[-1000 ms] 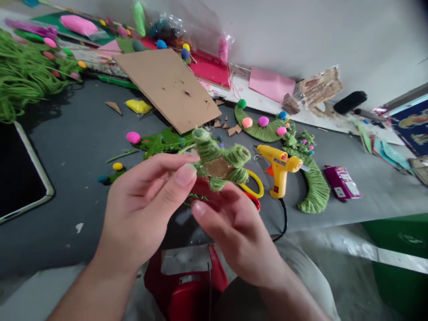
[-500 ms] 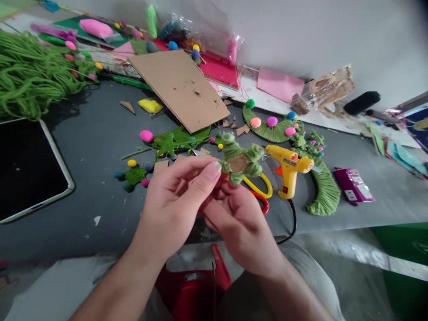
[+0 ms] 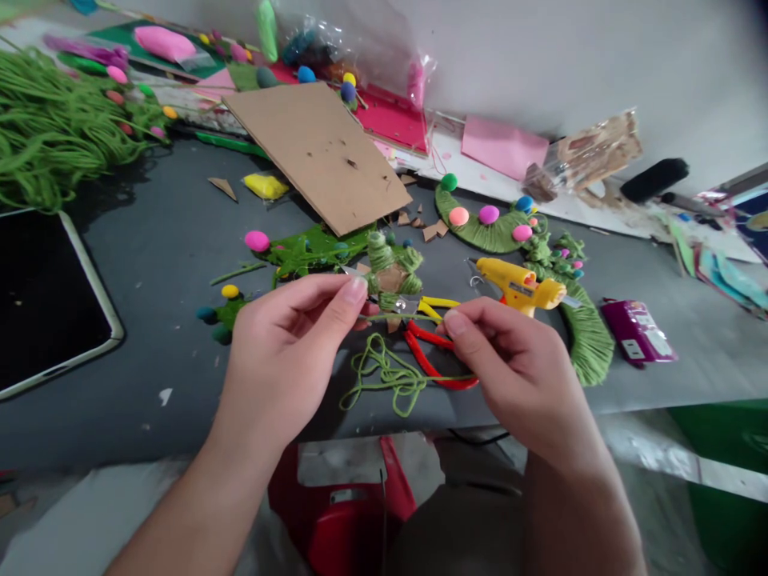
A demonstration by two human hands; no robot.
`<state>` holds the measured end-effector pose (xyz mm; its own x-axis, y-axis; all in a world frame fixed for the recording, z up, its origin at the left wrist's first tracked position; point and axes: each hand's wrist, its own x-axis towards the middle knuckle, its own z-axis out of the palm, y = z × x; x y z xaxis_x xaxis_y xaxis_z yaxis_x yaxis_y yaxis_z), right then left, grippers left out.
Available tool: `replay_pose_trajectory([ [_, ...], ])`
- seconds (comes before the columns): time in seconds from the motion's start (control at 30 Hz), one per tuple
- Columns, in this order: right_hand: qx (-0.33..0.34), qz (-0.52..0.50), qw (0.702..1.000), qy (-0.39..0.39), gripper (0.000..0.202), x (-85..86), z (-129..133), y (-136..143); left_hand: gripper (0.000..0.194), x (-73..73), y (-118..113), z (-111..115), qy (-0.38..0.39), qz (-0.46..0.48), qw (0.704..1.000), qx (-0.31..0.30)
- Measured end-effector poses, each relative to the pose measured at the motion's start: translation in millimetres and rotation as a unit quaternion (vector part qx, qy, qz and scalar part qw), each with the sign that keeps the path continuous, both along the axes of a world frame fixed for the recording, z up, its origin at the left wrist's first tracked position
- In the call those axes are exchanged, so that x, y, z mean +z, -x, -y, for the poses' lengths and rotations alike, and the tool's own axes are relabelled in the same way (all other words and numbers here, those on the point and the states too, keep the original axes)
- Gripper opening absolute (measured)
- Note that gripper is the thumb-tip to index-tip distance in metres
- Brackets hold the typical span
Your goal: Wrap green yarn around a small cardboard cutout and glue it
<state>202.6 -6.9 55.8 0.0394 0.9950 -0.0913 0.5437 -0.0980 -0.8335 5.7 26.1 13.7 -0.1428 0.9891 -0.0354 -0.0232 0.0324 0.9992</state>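
Between the thumb and fingers of my left hand (image 3: 288, 352) is a small cardboard star (image 3: 393, 278), its points wrapped in green yarn and its brown middle bare. A strand of green yarn (image 3: 408, 318) runs from the star to my right hand (image 3: 510, 360), which pinches it between thumb and finger. The loose tail of that yarn lies in a tangle on the table between my hands. Scissors (image 3: 429, 352) with one red and one yellow handle lie behind the strand, partly covered by my right hand and the star.
A yellow glue gun (image 3: 522, 288) rests behind my right hand, beside a yarn-wrapped crescent (image 3: 585, 344). A cardboard sheet (image 3: 324, 156) lies at the back. Left are a tablet (image 3: 48, 296) and a heap of green yarn (image 3: 54, 128). A purple packet (image 3: 639, 330) is at right.
My right hand has moved away to the right from the star, drawing the yarn strand out straight. The star and my left hand have shifted slightly left. The yarn tangle and scissors are now more exposed.
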Motion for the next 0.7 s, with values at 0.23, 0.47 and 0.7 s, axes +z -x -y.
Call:
replay_pose_trajectory([
  [0.23, 0.042, -0.001, 0.998, 0.048, 0.017, -10.1, -1.3, 0.6, 0.013, 0.8, -3.5, 1.1, 0.014, 0.03, 0.999, -0.038],
  [0.47, 0.059, 0.051, 0.997, 0.018, 0.043, -15.5, 0.1, 9.9, 0.008, 1.4, -4.6, 0.0, 0.014, 0.043, 0.997, -0.055],
  [0.7, 0.114, 0.165, 0.971, -0.134, 0.021, -32.7, -3.2, 29.3, 0.006, 1.0, -1.7, -2.3, 0.01, 0.076, 0.997, -0.021],
])
